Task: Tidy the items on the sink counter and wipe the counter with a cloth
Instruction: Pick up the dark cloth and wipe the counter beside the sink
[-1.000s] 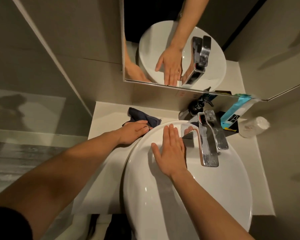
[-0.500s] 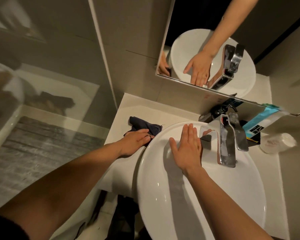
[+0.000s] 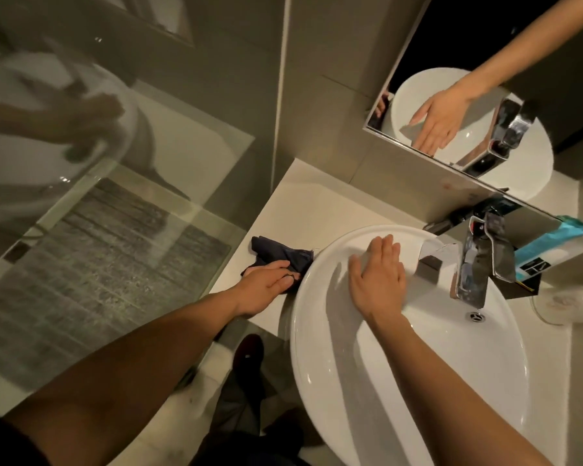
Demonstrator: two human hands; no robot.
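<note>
Though crumpled, cloth under left hand

A bathroom is shown. A white oval basin is set on a pale counter, with a chrome mixer tap mounted at its back and a drain seen in the bowl. A mirror is fixed to the grey tiled wall above. A glass shower screen is seen to the left, and toiletries are kept beside the tap.
</note>
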